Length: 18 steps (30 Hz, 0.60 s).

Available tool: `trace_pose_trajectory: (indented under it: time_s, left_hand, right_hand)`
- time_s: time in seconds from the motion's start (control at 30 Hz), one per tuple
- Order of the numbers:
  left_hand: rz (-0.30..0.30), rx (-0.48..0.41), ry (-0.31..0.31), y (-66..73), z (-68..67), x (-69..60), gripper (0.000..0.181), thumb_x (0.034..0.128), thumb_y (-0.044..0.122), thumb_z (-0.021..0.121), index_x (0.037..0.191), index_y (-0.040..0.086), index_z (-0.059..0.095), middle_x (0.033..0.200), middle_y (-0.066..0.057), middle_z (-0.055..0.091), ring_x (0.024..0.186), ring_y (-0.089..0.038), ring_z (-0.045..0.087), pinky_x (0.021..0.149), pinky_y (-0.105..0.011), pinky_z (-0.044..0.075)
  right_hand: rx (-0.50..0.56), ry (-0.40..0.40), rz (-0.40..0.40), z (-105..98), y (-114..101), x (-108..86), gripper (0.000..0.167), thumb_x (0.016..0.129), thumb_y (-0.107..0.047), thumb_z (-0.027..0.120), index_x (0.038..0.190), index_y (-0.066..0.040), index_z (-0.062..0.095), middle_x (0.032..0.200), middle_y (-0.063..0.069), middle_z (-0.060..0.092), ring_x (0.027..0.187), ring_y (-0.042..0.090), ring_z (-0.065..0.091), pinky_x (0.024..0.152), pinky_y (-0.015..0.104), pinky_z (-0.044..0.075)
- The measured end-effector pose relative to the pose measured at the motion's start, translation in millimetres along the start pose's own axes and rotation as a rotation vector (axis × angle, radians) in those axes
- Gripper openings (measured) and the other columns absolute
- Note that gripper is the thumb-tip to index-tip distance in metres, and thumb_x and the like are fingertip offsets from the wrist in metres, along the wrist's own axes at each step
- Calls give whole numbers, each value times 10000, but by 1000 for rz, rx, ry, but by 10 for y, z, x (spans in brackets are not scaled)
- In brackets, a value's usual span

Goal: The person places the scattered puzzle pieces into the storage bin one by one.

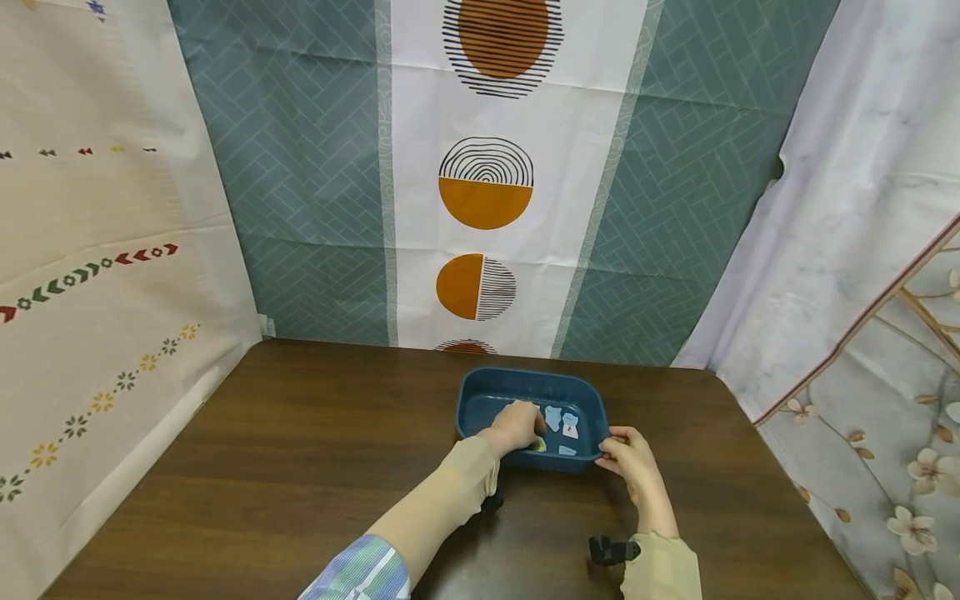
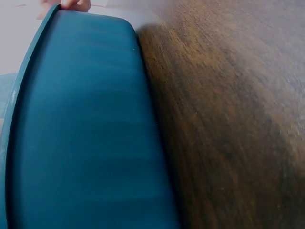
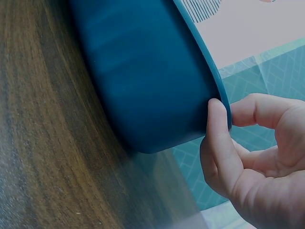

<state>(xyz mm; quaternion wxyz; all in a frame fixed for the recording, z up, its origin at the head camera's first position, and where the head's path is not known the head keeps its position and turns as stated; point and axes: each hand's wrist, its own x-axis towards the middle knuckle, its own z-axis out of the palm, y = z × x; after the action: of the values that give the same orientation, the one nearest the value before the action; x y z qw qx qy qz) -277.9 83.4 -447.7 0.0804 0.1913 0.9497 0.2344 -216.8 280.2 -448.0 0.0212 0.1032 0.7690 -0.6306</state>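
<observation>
A dark blue plastic basin (image 1: pixel 480 385) stands on the table, with several small pale pieces, among them a light blue one (image 1: pixel 552 418), lying on its bottom. Over the near rim reaches my left hand (image 1: pixel 516 425), its fingers down inside the basin beside a small yellow and white piece (image 1: pixel 539 445). Whether those fingertips hold anything is hidden. At the near right corner my right hand (image 1: pixel 628 454) pinches the rim between thumb and fingers, seen closely in the right wrist view on the basin wall (image 3: pixel 147 71). The left wrist view shows mostly the basin's outer side (image 2: pixel 90 119).
The brown wooden table (image 1: pixel 300 450) extends around the basin. A green and white patterned cloth (image 1: pixel 322 167) hangs behind its far edge. Light printed cloths hang at the left (image 1: pixel 112 250) and right (image 1: pixel 862 250).
</observation>
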Motion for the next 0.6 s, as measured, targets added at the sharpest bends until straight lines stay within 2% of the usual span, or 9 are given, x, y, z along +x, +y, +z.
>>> trace_pose_trajectory:
  time_s: [0.33,0.6]
  left_hand:
    - [-4,33,24,-2,-7,-10,163,896,198,716,1029,117,763,990,-4,738,878,-148,680,808,-326,563]
    - [-12,63,66,-4,-52,-90,170,915,207,689,1044,122,761,1042,-3,737,962,-182,684,823,-342,561]
  right_hand:
    - [14,-9,-3,-2,18,26,470,894,21,518,1304,181,354,927,108,502,733,121,515,639,173,547]
    - [-9,0,-6,-12,8,2,461,889,20,527,1291,178,367,910,97,508,707,110,516,625,166,543]
